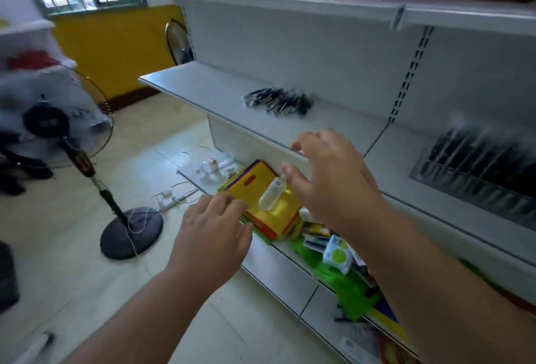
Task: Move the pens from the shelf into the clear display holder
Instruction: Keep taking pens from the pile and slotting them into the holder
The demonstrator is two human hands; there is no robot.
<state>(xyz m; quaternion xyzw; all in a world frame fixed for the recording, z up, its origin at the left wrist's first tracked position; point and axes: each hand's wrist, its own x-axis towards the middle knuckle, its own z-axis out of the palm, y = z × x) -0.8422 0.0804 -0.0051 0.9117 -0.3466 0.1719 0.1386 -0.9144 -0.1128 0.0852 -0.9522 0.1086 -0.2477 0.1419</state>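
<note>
Hands, left and right, hover spread, holding nothing.

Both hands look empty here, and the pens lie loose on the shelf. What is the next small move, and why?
Probably the right hand should reach forward to the pile of pens on the shelf and close a grip on some. It hovers open and empty short of them, nearer than the left hand; the clear display holder waits to the right.

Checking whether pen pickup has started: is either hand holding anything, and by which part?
Nothing is held. The right hand and left hand are both bare, short of the pens on the shelf.
</note>
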